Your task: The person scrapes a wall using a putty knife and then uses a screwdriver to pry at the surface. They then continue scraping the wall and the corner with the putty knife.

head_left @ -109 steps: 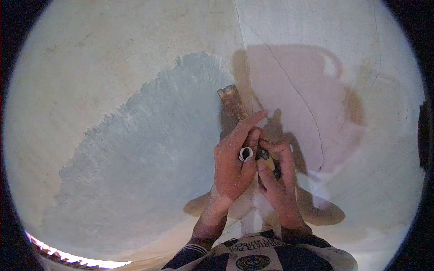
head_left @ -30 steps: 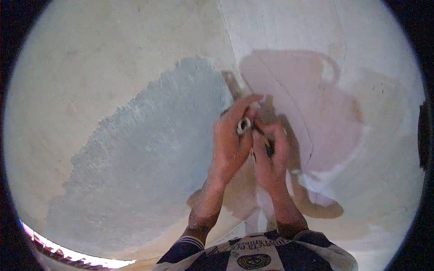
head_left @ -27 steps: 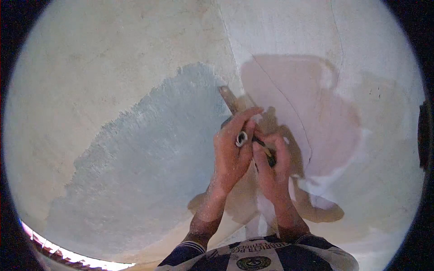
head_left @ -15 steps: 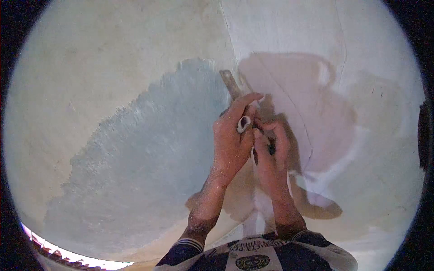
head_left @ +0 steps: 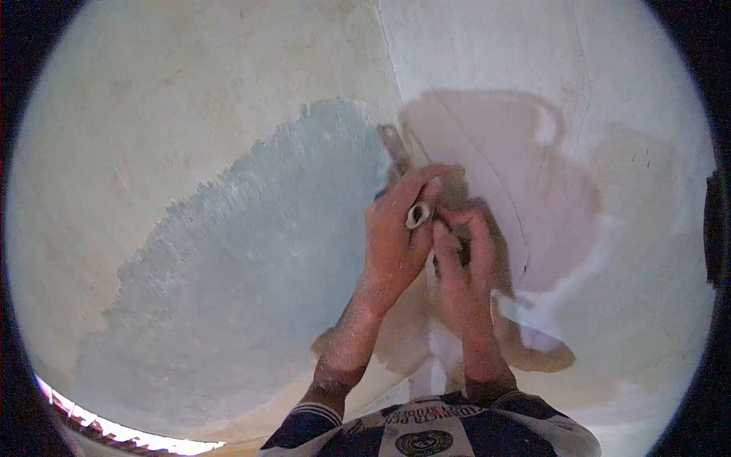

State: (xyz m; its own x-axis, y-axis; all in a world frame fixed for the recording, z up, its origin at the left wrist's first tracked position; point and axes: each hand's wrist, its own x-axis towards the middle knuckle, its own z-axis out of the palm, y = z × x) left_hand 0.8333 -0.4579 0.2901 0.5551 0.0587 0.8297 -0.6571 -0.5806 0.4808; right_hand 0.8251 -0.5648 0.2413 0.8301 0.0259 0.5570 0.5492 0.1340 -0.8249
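My left hand (head_left: pixel 392 240) is closed around a tool with a hollow, pale-rimmed tube end (head_left: pixel 417 215) that points toward me. Beyond its fingers a narrow flat strip (head_left: pixel 392 145), blurred by motion, lies close over the wall at the edge of a grey-blue patch (head_left: pixel 259 251). Right beside it, my right hand (head_left: pixel 470 236) is closed, thumb and fingers bent together close against the left hand. Something dark shows inside its grip, and I cannot tell what it is.
A pale wall (head_left: pixel 213 91) fills the view, with a long thin crack (head_left: pixel 499 179) on the right. Shadows of my head and arms (head_left: pixel 518 145) fall across it. A bright opening (head_left: pixel 137 434) shows at lower left, and a dark object (head_left: pixel 713 228) stands at the right edge.
Both hands have moved slightly to the right, carrying the tool along. The flat strip is shifted right and a little lower. The grey-blue patch looks the same.
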